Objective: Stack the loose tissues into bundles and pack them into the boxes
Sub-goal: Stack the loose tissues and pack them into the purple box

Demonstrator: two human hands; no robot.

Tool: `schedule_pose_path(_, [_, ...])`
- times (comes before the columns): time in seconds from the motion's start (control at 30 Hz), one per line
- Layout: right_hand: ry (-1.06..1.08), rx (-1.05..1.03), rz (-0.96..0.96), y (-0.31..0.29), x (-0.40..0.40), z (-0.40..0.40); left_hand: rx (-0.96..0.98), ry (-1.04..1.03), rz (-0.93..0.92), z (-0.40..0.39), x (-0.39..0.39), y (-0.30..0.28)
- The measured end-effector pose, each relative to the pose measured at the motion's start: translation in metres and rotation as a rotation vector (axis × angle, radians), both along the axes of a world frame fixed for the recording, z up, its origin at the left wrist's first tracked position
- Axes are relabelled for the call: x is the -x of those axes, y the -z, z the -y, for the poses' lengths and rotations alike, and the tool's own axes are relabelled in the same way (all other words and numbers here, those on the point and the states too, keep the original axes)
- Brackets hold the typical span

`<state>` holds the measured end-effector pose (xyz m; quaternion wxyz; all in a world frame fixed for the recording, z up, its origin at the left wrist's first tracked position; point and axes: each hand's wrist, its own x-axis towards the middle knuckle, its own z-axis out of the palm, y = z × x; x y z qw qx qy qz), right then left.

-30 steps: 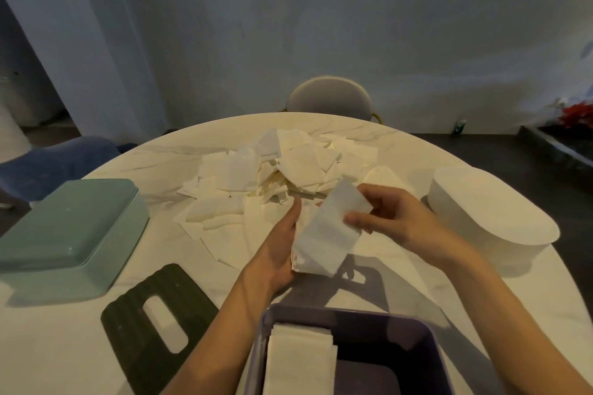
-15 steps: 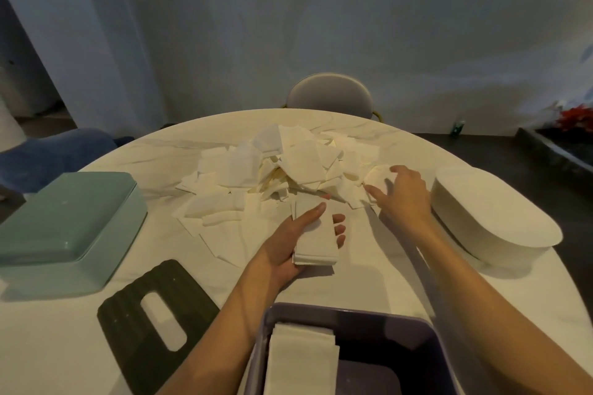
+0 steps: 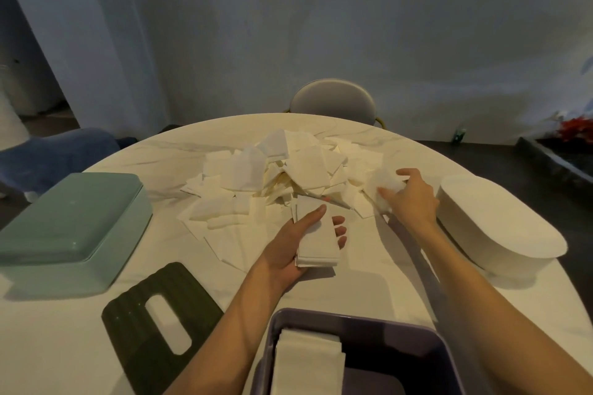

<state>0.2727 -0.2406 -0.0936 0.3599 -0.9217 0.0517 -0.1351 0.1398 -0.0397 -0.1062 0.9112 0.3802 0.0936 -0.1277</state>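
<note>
A round, pale marble-patterned surface (image 3: pixel 369 285) carries everything. A loose heap of white tissues (image 3: pixel 282 176) spreads over its middle toward the far edge. At the left edge lies a mint-green rectangular box (image 3: pixel 70 228), bottom up. Just nearer than it, a dark green ribbed lid (image 3: pixel 141 327) with an oblong slot lies flat. At the right edge stands a white oval box (image 3: pixel 500 228), also upside down. At the near edge sits an open purple box (image 3: pixel 401 333) with a stack of folded tissues (image 3: pixel 306 362) inside, against its left wall.
</note>
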Motion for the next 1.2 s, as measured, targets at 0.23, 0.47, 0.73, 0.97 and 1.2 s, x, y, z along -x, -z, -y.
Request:
schedule_pose_path(0.23, [-0.227,-0.112,0.137,-0.037,0.023,0.007,-0.028,-0.026,-0.012,0.001,0.001,0.002])
schedule_pose_path(0.47, [-0.645,-0.351,-0.078,-0.096,0.081,0.001,0.061,-0.017,-0.079,0.000,0.000,0.001])
schedule_pose_path(0.73, [-0.715,-0.013,-0.361,-0.088,0.085,-0.030,0.053,0.156,0.029,0.008,0.013,-0.009])
schedule_pose_path(0.97, [-0.741,0.179,-0.352,-0.084,0.080,-0.015,-0.072,0.184,0.126,0.002,0.020,-0.008])
schedule_pose_path(1.2, [-0.610,0.069,-0.319,-0.070,0.069,0.010,-0.054,0.111,0.093,-0.006,0.012,-0.003])
